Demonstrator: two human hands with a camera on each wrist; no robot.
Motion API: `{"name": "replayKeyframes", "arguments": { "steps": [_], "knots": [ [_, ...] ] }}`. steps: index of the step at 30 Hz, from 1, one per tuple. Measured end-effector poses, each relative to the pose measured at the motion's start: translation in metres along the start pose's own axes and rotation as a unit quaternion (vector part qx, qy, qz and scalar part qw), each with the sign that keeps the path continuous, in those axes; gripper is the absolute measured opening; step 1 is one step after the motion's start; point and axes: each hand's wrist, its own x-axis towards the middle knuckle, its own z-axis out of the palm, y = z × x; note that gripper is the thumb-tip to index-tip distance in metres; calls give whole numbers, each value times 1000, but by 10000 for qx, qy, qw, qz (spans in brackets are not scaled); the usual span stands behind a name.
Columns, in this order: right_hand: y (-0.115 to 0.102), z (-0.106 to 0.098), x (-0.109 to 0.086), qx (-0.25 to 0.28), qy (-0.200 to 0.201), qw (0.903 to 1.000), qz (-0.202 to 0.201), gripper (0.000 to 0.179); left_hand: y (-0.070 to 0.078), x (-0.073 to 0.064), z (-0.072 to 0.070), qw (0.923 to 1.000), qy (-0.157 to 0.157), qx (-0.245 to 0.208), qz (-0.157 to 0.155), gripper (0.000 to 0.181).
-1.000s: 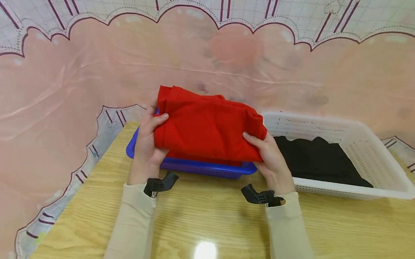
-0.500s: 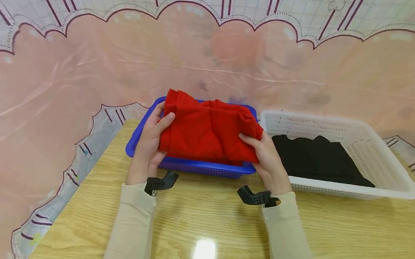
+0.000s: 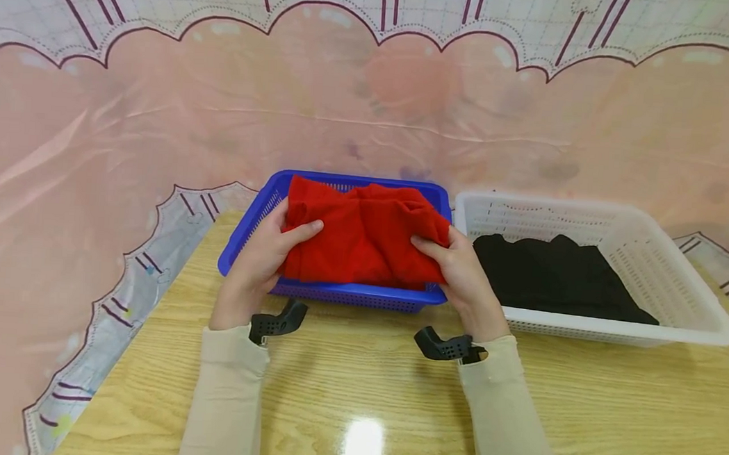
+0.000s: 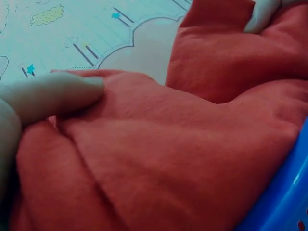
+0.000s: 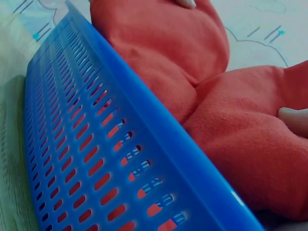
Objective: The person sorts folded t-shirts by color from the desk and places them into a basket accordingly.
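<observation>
A folded red cloth garment (image 3: 364, 238) is held between both hands, low over the blue basket (image 3: 360, 295). My left hand (image 3: 263, 249) grips its left end, thumb on top and the other fingers hidden beneath. At the right end, my right hand (image 3: 464, 275) holds it the same way, its thumb lying across the fabric. In the left wrist view the red garment (image 4: 183, 139) sags in the middle between the two thumbs. Red shows through the slots of the blue basket (image 5: 144, 103) in the right wrist view, under the garment's near edge.
To the right stands a white basket (image 3: 704, 311) with a folded black garment (image 3: 556, 277) in it. Both baskets sit on a wooden table (image 3: 329, 392). A patterned pink and white curtain (image 3: 221, 107) hangs right behind them.
Both hands have lowered the red garment toward the blue basket, whose far rim now shows behind it. The fabric has sagged and creased more in the middle. The white basket has stayed put.
</observation>
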Motion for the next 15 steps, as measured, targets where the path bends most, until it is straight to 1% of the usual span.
{"name": "replayKeyframes", "arguments": {
  "steps": [2,5,11,15],
  "knots": [
    [0,0,0,-123,0,9999,-2,41,-2,0,0,9999,84,98,-78,48],
    [1,-1,0,-189,-67,9998,-1,41,-4,1,0,9990,314,278,-130,43],
    [1,-2,0,-196,-216,9996,11,44,-7,4,1,9939,709,845,21,40],
    [0,-2,1,-128,-256,9996,-81,52,-9,6,2,9889,853,1211,102,41]
  ]
}}
